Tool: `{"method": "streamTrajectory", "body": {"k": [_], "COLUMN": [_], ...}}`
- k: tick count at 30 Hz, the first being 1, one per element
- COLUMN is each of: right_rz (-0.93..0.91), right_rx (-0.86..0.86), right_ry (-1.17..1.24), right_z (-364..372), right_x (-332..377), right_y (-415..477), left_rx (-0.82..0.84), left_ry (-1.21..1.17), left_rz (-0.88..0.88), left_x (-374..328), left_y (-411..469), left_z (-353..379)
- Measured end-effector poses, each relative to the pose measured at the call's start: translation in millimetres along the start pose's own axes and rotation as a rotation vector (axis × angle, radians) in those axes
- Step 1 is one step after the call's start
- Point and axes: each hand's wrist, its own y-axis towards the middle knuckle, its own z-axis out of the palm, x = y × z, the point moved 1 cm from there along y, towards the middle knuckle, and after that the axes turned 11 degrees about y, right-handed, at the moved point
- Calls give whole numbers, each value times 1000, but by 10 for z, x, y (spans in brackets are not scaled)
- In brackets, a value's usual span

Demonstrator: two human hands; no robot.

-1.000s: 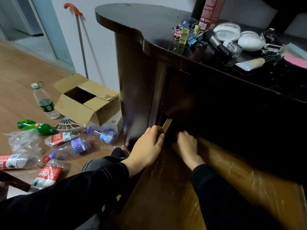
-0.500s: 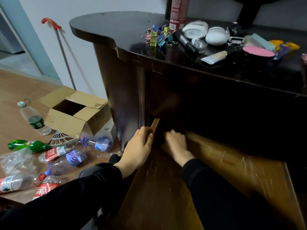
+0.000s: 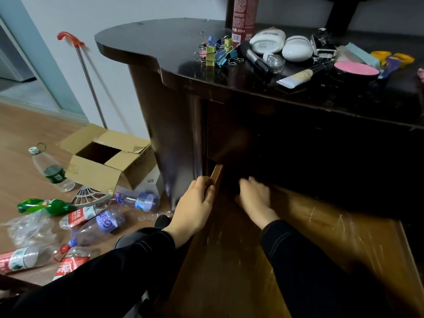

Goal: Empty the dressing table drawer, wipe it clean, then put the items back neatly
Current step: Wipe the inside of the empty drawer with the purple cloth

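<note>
**Wiping out an emptied drawer**

Seems past the first step: drawer (image 3: 224,260) pulled well out from under the table (image 3: 149,42), with nothing but bare, scratched boards wherever visible. Steadies it with the left grip (image 3: 197,203), fingers curled over the top edge of the drawer's left wall. Reaches with the right grip (image 3: 254,198) to the dark back of the drawer, palm down, low over the boards. Too blurred there to tell whether curled or flat, or whether holding a cloth. Reads as the wiping step, or a last check of the far corner, though no cloth shows anywhere. Leaves the whole return to do: everything waiting up on the table, nothing put back.

Counting on the table:
- one tall red can (image 3: 243,17)
- two white cases (image 3: 267,41)
- one brush (image 3: 257,58)
- one small clear jar (image 3: 274,61)
- one tube (image 3: 296,78)
- one pink-topped pot (image 3: 355,70)
- a heap of clips (image 3: 215,53), at least six, too tangled for an exact figure
- more bits toward the right edge, too small to sort

Counting on the floor:
- one open box (image 3: 98,171)
- about seven bottles (image 3: 107,222), one of them green
- one pole (image 3: 89,76) with a red handle, leaning at the wall
</note>
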Motion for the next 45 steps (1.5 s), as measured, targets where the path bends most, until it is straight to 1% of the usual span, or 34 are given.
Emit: {"method": "streamTrajectory", "body": {"k": [4,6,7,9,11,13,15,18,19,20,22,25,26,27,29,31,33,34,35,37,40,41,43,45], "right_rz": [-142,-200,-196,-118,-49,-65,-148,-401,-459,-471,-404,-145,-100,-93,-162,-341,-509,-557,-563,-469,-145,-81,-46,-84], "right_rx": [133,136,111,53,34,43,116,220,258,291,264,199,185,185,241,278,359,391,395,298,174,123,60,68], "right_ry": [-1,40,46,7,-31,-86,-49,53,67,54,18,-4,-4,-22,-36,9,82,80,59,23,12,23,22,14], "right_z": [302,381,358,262,130,73,119,318,359,375,315,88,40,27,62,197,288,327,343,350,135,57,-34,19], "right_x": [21,-30,-63,-112,-79,63,183,203,177,145,116,128,138,159,234,264,249,219,204,167,69,19,-22,13], "right_y": [-496,-638,-607,-393,-170,-157,-403,-1068,-1206,-1239,-1084,-631,-536,-526,-720,-1110,-1455,-1500,-1468,-1211,-567,-383,-184,-293], "left_rx": [-5,-9,-9,-1,11,19,14,-11,-19,-20,-8,23,32,34,20,-1,2,5,7,10,22,29,37,30], "left_ry": [-8,-13,-9,3,7,12,11,6,3,-2,-6,3,8,10,5,-2,-8,-10,-12,-14,-3,0,7,8], "left_rz": [6,9,14,16,11,9,11,16,10,5,4,-13,-16,-17,-17,-8,-11,-13,-13,-10,-11,-14,-17,-13], "left_x": [13,24,23,20,10,1,11,35,40,44,39,20,10,0,-3,2,9,15,16,8,-1,-7,-18,-11], "left_y": [16,11,3,-3,-12,-11,4,27,31,30,15,3,1,4,7,8,16,21,21,16,10,4,2,6], "left_z": [20,24,22,11,-1,-12,0,38,43,42,32,5,-2,-7,-2,6,21,26,28,22,-2,-10,-20,-11]}}
